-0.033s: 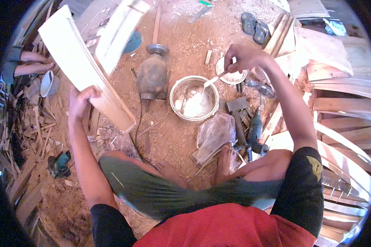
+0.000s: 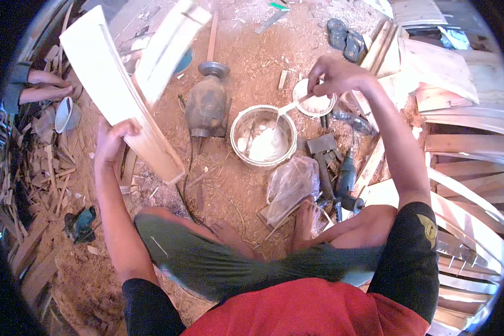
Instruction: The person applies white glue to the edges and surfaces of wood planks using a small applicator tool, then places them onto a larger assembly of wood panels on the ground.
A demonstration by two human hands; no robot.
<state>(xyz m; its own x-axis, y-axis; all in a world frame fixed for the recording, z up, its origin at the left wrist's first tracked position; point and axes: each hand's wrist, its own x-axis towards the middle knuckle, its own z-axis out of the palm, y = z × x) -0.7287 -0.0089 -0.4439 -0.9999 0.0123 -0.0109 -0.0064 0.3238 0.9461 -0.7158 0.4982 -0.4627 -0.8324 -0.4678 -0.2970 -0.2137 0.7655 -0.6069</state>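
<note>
My left hand (image 2: 115, 143) is wrapped around a pale wooden piece (image 2: 115, 92) made of two boards that meet at an angle. It is held up off the ground, tilted, with its lower end towards my knees. My right hand (image 2: 339, 77) pinches the handle of a small white-smeared spatula (image 2: 288, 107), whose tip reaches down into a round white bucket (image 2: 235, 126). Inside the bucket lies white paste or powder (image 2: 266, 147), with some lumps. Behind it, partly under my right hand, is a lid-like round container (image 2: 317, 104) with white material.
A grinder-like motor tool (image 2: 207, 109) with a disc lies left of the bucket. Near my right foot are a clear plastic bag (image 2: 294, 182), a hammer (image 2: 322, 144) and a drill (image 2: 347, 176). Sandals (image 2: 346, 39) lie far right. Another person's legs (image 2: 47, 84) show at left.
The wooden piece has shifted slightly to the right and turned a little in my left hand. My right hand has barely moved, with the spatula tip still in the bucket.
</note>
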